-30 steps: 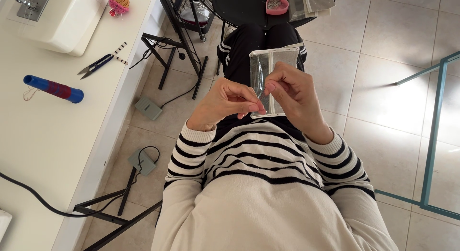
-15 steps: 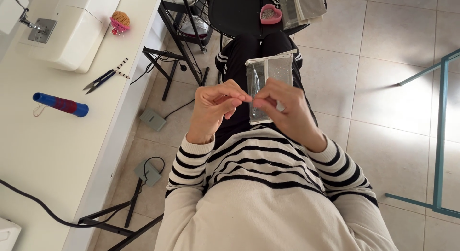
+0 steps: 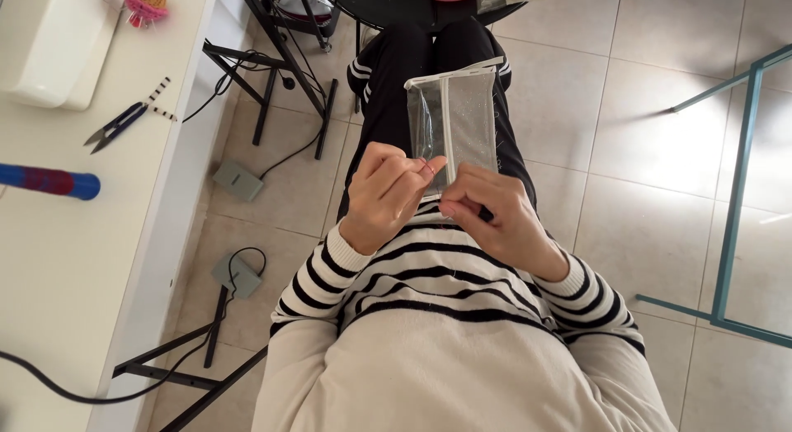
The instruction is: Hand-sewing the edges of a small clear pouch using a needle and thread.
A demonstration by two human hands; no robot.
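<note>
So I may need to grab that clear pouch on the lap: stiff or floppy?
Probably floppy: the pouch is thin clear film, creased, lying over the legs. Likely light, since it looks flat. Its glossy surface may be slippery; both hands pinch its near edge.

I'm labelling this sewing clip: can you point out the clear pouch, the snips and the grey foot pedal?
clear pouch (image 3: 466, 118), head view, on its glittery panel.
snips (image 3: 115, 125), head view, on the blue handles.
grey foot pedal (image 3: 237, 181), head view, on its top face.

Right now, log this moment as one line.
left hand: pinching pouch edge | right hand: holding clear zip pouch | over lap | snips on table
</note>
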